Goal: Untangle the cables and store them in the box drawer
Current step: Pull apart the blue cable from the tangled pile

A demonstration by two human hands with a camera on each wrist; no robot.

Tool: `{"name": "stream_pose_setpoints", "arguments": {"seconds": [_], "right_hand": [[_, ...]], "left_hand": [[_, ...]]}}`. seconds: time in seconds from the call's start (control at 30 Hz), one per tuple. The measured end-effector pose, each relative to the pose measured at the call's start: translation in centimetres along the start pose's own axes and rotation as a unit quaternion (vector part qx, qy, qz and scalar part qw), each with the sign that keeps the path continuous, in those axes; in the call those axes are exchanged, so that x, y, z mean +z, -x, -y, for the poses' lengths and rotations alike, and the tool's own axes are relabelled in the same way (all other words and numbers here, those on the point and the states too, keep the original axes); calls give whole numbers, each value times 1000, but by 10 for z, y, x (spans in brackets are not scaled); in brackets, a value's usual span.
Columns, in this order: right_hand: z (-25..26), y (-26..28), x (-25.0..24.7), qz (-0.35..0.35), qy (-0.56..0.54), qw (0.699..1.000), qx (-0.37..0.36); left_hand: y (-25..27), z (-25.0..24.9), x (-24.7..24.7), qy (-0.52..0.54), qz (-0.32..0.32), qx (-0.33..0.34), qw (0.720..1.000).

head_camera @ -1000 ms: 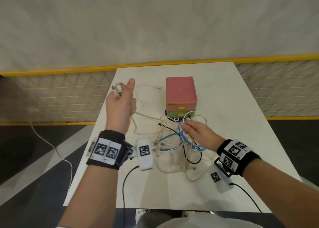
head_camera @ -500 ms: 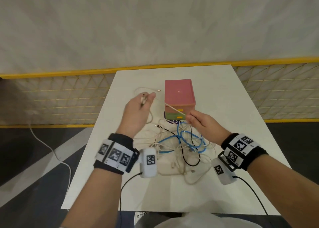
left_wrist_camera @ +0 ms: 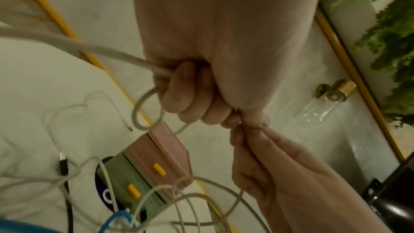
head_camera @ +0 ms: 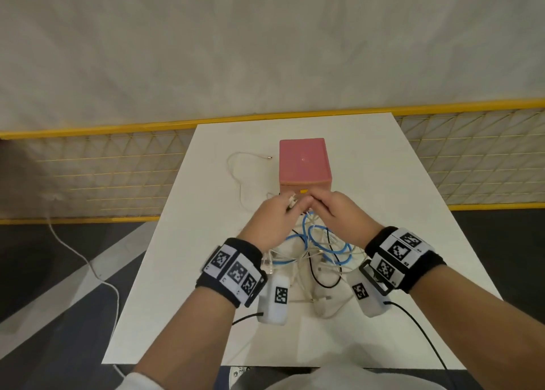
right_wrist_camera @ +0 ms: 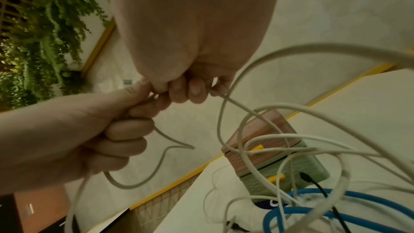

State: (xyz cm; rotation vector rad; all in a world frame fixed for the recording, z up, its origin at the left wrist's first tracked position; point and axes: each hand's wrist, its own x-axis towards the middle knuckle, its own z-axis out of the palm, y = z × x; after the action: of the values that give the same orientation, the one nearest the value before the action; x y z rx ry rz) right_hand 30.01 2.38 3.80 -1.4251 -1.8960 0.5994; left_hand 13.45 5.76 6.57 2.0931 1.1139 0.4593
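A tangle of cables (head_camera: 318, 254), white, blue (head_camera: 324, 242) and black, lies on the white table (head_camera: 413, 242) in front of the pink box with drawers (head_camera: 305, 161). Both hands meet above the tangle, just before the box front. My left hand (head_camera: 277, 215) is curled round a loop of white cable (left_wrist_camera: 143, 112) and its plug end (head_camera: 292, 199). My right hand (head_camera: 333, 209) pinches the same white cable (right_wrist_camera: 226, 98) beside the left thumb. The drawers, with yellow handles (left_wrist_camera: 159, 169), appear closed in the wrist views.
A thin white cable with a metal tip (head_camera: 236, 165) lies loose left of the box. A yellow mesh fence (head_camera: 103, 171) runs behind the table. Another white cord (head_camera: 88, 265) trails on the floor at left. The table's right part (head_camera: 398, 183) is bare.
My left hand has come in from the far left to the box front, bringing the white cable end. My right hand rose from the tangle and met it.
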Motion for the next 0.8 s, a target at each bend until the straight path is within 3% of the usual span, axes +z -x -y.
{"name": "stream_pose_setpoints", "arguments": {"seconds": [0.07, 0.23, 0.33, 0.4, 0.5, 0.57, 0.7, 0.8], "right_hand": [[-5, 3, -2, 2, 1, 1000, -4], [-22, 11, -10, 15, 35, 999, 32], [-24, 6, -9, 29, 61, 997, 38], [-19, 3, -8, 33, 61, 997, 40], [-3, 1, -6, -9, 49, 999, 1], [3, 1, -7, -29, 50, 998, -31], [-20, 9, -7, 39, 177, 982, 42], [-41, 15, -10, 29, 265, 958, 105]], "left_hand": [[-2, 2, -8, 25, -44, 6, 999], [-2, 10, -43, 51, -237, -9, 970], [-1, 22, -42, 31, -287, -18, 957], [3, 16, -34, 4, -249, 3, 969], [5, 3, -13, -79, -90, 26, 992], [3, 0, -5, -58, -43, 29, 997], [4, -4, -17, 17, -108, 50, 993], [3, -2, -33, 40, -145, 49, 987]]}}
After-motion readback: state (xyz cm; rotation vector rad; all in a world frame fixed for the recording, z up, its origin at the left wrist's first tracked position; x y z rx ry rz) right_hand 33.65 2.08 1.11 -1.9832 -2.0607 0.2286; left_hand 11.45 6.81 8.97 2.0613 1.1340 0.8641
